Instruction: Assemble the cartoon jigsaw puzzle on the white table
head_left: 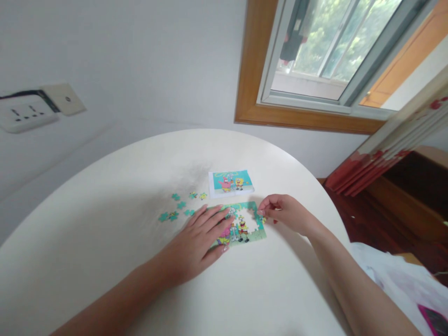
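A partly assembled jigsaw puzzle (252,235) with cartoon figures lies flat on the white table. My left hand (201,238) rests on its left part, fingers spread, covering some of the picture. At the puzzle's right edge, my right hand (282,212) pinches a small puzzle piece (263,219), partly hidden by the fingertips. A pale gap shows in the right half of the puzzle, near a yellow figure. Several loose puzzle pieces (181,205) are scattered left of the puzzle. Behind it lies a reference picture card (233,181) with the same figures.
The round white table (105,219) reaches the wall, which carries a socket (28,112) at the left. A wood-framed window (257,112) is at the back right, beside a red and white curtain (371,163). White cloth (395,280) lies at the lower right.
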Tool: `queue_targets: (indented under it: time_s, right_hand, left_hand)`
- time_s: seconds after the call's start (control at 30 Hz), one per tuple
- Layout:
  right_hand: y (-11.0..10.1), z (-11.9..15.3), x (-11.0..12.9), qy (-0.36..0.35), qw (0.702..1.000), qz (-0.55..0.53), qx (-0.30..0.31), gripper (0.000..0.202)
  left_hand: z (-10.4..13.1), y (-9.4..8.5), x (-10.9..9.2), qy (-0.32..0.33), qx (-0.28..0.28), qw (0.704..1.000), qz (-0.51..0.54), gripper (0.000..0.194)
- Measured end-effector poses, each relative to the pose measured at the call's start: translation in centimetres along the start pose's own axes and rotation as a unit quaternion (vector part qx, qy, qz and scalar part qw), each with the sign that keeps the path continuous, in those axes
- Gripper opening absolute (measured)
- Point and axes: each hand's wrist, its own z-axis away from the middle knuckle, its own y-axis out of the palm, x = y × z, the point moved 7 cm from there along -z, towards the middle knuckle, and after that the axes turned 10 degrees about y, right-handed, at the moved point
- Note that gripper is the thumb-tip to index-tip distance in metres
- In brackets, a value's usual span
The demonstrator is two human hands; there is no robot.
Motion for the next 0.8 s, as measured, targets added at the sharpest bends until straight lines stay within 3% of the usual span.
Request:
queue_targets:
  time_s: [0.43, 0.8]
  right_hand:
    - [0.8, -0.2, 0.8, -0.073, 0.997, -0.015, -0.015, 0.017]
    - [2.0, 0.0, 1.6, -0.096, 0.992, 0.059, -0.056, 0.017]
  left_hand:
    - [0.0, -0.3, -0.2, 0.001, -0.006, 1.000, 0.000, 0.049]
    - [0.1, -0.2, -0.4, 0.014, -0.004, 1.000, -0.006, 0.046]
